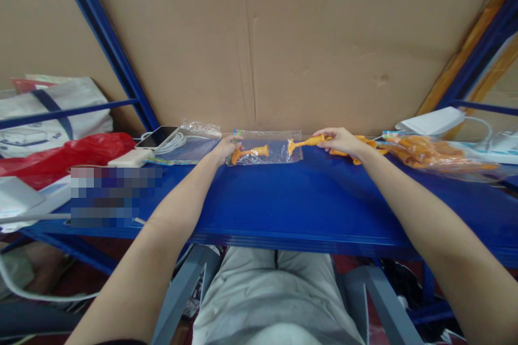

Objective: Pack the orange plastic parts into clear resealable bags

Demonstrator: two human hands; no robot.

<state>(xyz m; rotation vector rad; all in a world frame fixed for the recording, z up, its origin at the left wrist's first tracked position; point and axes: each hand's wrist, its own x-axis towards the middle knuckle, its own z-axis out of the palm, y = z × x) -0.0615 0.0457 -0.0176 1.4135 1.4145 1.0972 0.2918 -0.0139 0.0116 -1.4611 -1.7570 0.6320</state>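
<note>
Head view: left hand (229, 147) pinches clear bag (279, 152); right hand (340, 141), fingers closed, grips orange piece (311, 141); flared tip could snag thin plastic.

You have soft, even indoor light on the cardboard (307, 38) and desk (279, 202), with glints on the plastic bag (279, 143), darker shade beneath the desk, wide-angle stretching of your forearms (178, 210) toward the edges, slight softness, and a pixelated patch (109, 197) at left.
</note>
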